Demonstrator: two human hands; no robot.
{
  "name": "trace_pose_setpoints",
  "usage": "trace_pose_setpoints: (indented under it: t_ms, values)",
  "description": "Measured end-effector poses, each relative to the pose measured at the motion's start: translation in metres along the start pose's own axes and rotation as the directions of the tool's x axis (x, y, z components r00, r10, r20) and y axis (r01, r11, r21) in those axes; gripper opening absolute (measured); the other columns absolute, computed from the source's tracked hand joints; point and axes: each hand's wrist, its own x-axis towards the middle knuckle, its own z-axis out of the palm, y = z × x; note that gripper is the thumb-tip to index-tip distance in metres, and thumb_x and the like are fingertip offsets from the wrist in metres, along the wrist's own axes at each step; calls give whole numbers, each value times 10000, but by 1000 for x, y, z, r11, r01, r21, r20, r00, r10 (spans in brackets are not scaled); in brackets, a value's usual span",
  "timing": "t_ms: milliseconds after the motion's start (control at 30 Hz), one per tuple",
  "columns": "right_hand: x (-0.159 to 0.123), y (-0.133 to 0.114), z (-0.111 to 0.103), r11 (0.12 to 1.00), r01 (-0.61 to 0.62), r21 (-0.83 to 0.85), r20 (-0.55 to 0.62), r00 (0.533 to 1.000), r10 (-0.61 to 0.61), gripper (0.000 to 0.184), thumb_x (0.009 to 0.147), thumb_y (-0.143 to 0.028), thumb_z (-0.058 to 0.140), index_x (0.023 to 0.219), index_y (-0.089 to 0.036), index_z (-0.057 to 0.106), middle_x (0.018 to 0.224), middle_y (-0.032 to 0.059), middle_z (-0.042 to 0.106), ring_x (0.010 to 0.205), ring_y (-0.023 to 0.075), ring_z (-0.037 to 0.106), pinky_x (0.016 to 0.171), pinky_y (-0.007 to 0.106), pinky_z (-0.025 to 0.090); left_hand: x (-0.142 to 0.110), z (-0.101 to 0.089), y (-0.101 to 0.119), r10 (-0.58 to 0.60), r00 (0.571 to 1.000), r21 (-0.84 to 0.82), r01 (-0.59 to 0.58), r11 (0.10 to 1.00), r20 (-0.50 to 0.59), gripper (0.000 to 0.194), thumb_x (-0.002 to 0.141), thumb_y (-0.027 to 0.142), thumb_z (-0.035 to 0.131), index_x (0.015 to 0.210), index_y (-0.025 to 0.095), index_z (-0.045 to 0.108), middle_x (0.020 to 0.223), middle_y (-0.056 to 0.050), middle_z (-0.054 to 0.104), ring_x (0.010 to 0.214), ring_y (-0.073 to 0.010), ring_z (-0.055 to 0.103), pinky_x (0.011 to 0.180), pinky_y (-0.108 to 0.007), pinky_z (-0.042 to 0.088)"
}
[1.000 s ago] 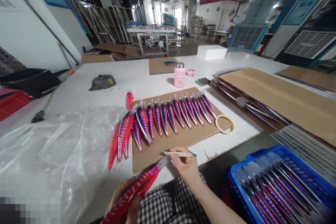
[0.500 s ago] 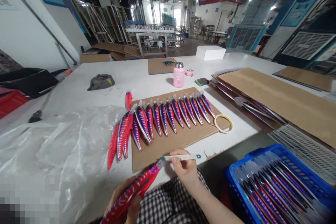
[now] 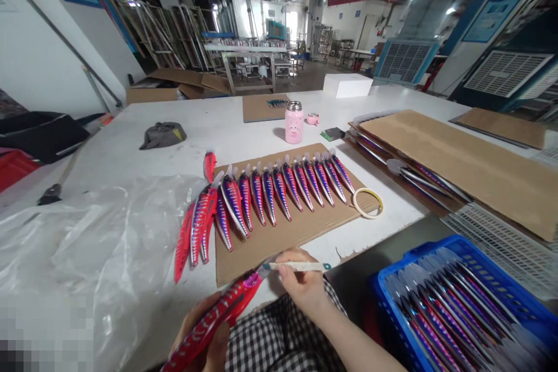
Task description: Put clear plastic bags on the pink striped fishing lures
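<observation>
My left hand (image 3: 201,334) grips a red fishing lure (image 3: 213,318) with purple and silver markings, its clear lip (image 3: 265,268) pointing up and right. My right hand (image 3: 303,283) pinches a thin cream stick (image 3: 296,266) with a teal end, probably a brush. Its far end sits at the lip, though contact is hard to tell. Several finished lures (image 3: 270,197) lie side by side on a cardboard sheet (image 3: 279,250) just beyond my hands. More red ones (image 3: 196,232) overlap at that sheet's left edge.
A blue crate (image 3: 392,290) packed with lures stands low at my right. A plastic sheet (image 3: 96,244) covers the table's left. A tape roll (image 3: 367,203), a pink bottle (image 3: 294,123) and a cardboard-covered stack of lures (image 3: 440,168) sit on the white table (image 3: 392,212).
The stick's far end has come down from above the lure to its clear lip. The whole view has drifted slightly as my head moved.
</observation>
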Motion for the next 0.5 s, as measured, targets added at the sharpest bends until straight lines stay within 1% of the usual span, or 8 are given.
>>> trace_pose_setpoints:
  t_ms: [100, 167, 200, 267, 367, 433, 500]
  values:
    - [0, 1, 1, 1000, -12, -21, -38, 999, 11, 106, 822, -179, 584, 811, -210, 685, 739, 21, 700, 694, 180, 647, 668, 290, 498, 2, -3, -6, 29, 998, 3, -29, 1000, 47, 307, 753, 466, 712, 970, 252, 680, 876, 11, 698, 694, -174, 650, 637, -246, 557]
    - [-1, 2, 1, 999, -31, -33, -77, 997, 28, 124, 843, -172, 559, 843, -201, 680, 767, 36, 695, 714, 186, 642, 666, 297, 496, 2, -4, -8, 37, 998, -7, -37, 999, 47, 296, 758, 456, 709, 969, 251, 678, 885, 8, 695, 719, -181, 655, 647, -249, 563]
    - [-1, 2, 1, 999, -33, -34, -81, 996, 30, 126, 844, -173, 557, 851, -199, 680, 773, 39, 697, 717, 187, 643, 666, 299, 498, 1, -4, -9, 35, 999, -6, -35, 999, 38, 292, 766, 459, 699, 969, 250, 677, 893, 5, 691, 738, -185, 655, 655, -249, 562]
    - [-1, 2, 0, 999, -23, -25, -51, 998, 22, 106, 826, -186, 581, 831, -207, 684, 753, 29, 701, 698, 184, 646, 654, 292, 504, 1, -4, -10, 32, 999, 1, -32, 999, 26, 289, 785, 461, 677, 982, 250, 674, 915, 4, 682, 773, -185, 651, 674, -244, 557]
    - [-1, 1, 0, 1000, -13, -16, -11, 1000, 12, 88, 807, -201, 603, 794, -218, 689, 720, 13, 702, 677, 177, 650, 658, 287, 511, 3, -6, -14, 75, 995, 17, -76, 997, 70, 257, 786, 415, 684, 987, 255, 672, 916, 8, 688, 797, -180, 651, 698, -230, 551]
    - [-1, 2, 0, 999, -34, -24, -42, 999, 33, 106, 827, -197, 583, 816, -210, 688, 746, 26, 701, 703, 182, 650, 683, 296, 511, 4, -7, -15, 106, 990, 15, -108, 994, 93, 237, 785, 387, 691, 982, 257, 674, 906, 10, 697, 806, -184, 657, 706, -231, 553]
    - [-2, 4, 0, 998, -60, -29, -79, 995, 58, 125, 846, -189, 561, 848, -201, 685, 779, 42, 702, 727, 187, 650, 689, 302, 510, 4, -7, -13, 92, 992, 10, -93, 996, 81, 230, 796, 391, 681, 983, 257, 673, 902, 11, 697, 801, -185, 656, 694, -233, 551]
